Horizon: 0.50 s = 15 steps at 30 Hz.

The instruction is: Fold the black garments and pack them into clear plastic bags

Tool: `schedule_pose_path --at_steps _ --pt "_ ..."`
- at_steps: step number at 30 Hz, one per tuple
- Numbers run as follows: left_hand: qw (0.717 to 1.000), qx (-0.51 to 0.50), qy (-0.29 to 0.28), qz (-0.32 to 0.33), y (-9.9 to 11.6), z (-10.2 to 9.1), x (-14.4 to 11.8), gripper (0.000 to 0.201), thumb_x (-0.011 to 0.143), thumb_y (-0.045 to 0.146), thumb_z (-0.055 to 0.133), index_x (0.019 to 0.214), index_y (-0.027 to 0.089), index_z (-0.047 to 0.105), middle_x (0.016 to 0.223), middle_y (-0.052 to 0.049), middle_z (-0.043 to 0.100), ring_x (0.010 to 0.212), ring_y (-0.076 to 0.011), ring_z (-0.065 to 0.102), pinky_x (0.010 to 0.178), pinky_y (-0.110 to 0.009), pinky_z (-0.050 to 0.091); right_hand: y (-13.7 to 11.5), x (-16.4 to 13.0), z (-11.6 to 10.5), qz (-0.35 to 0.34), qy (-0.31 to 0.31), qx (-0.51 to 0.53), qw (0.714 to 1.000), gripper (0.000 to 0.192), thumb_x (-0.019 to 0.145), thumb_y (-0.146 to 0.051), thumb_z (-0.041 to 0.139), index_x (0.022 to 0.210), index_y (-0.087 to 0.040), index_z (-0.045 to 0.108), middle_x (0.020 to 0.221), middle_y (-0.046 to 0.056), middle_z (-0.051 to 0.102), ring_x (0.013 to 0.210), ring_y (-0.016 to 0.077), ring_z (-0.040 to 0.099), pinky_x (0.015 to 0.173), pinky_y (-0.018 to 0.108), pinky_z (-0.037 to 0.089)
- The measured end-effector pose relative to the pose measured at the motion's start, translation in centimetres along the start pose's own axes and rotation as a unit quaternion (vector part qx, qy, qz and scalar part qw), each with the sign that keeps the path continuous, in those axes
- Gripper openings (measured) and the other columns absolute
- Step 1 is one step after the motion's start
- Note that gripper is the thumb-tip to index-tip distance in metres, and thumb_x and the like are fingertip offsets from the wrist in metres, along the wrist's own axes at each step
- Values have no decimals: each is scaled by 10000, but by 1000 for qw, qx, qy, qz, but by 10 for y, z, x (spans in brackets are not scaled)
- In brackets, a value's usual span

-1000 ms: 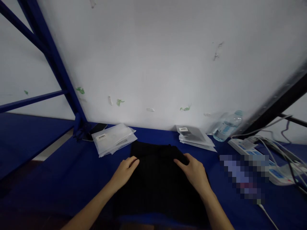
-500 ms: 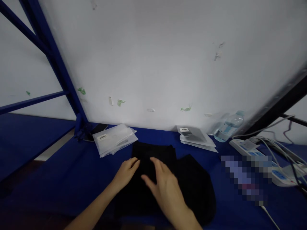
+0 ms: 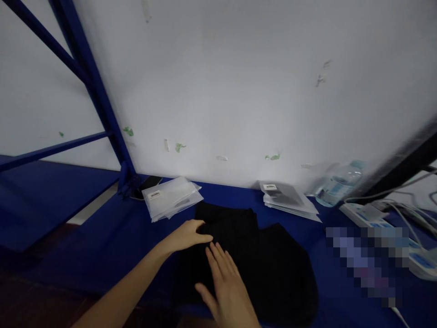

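A black garment [image 3: 252, 255] lies on the blue tabletop [image 3: 102, 246], folded, its long axis running from the near edge toward the wall [image 3: 239, 91]. The left hand [image 3: 187, 234] rests flat on the garment's left edge, fingers stretched out, gripping nothing. The right hand [image 3: 225, 287] lies open and flat on the garment's near part, fingers pointing toward the wall. Behind the garment to its left sits a stack of clear bags [image 3: 172, 198]; behind it to the right, more bags [image 3: 288, 200], a water bottle [image 3: 337, 184] and a power strip [image 3: 372, 216].
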State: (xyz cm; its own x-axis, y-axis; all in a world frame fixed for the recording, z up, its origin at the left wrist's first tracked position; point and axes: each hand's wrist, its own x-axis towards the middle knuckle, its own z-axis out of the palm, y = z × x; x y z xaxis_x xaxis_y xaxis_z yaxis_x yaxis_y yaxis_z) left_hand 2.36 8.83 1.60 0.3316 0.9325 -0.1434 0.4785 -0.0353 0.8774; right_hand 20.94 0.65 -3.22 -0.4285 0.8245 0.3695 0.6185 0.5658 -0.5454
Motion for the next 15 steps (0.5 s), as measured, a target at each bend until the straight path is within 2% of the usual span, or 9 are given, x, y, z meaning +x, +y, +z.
schedule_pose_path --at_steps 2,4,5,8,11,13,15 --pt "1000 -11 14 1 -5 0 -2 271 750 370 676 911 153 699 884 -51 729 837 -257 667 705 -314 478 9 2 -16 65 56 67 994 421 892 -392 535 1274 -219 561 1347 107 556 1246 288 514 1024 466 450" --pt "999 -20 35 6 -10 4 -7 257 775 350 660 949 162 684 926 -44 720 871 -242 663 740 -308 481 19 8 -30 157 123 141 970 409 868 -431 555 1205 -203 602 1245 116 626 1163 279 582 995 453 470" --pt "998 -30 47 12 -12 6 -11 253 783 345 658 963 168 676 938 -39 714 882 -235 659 755 -305 481 24 11 -35 196 135 186 953 443 837 -456 588 1192 -192 608 1207 119 647 1130 284 604 980 453 480" --pt "993 -82 74 33 -17 17 -21 254 794 353 664 981 181 655 916 -24 702 872 -220 655 758 -302 486 27 23 -38 264 92 327 903 514 738 -494 682 1152 -192 642 1130 103 693 1063 300 643 920 435 519" --pt "992 -94 65 47 -17 20 -24 269 805 380 658 997 192 646 921 -23 703 862 -214 658 747 -300 494 21 32 -32 294 59 401 866 463 708 -490 712 1068 -200 694 1055 87 725 1013 311 666 886 429 533" --pt "995 -9 87 55 -17 8 -19 270 807 397 649 1001 210 652 959 -17 703 877 -206 651 768 -296 489 18 34 -27 310 53 412 855 452 690 -487 729 1030 -190 709 1025 89 734 1002 318 670 883 431 532" --pt "979 111 164 50 -20 -17 -9 279 810 410 629 1014 221 652 994 -18 694 891 -204 633 806 -305 472 18 35 -24 321 48 411 852 451 679 -486 739 1012 -182 716 1021 93 736 1011 321 666 891 430 526"
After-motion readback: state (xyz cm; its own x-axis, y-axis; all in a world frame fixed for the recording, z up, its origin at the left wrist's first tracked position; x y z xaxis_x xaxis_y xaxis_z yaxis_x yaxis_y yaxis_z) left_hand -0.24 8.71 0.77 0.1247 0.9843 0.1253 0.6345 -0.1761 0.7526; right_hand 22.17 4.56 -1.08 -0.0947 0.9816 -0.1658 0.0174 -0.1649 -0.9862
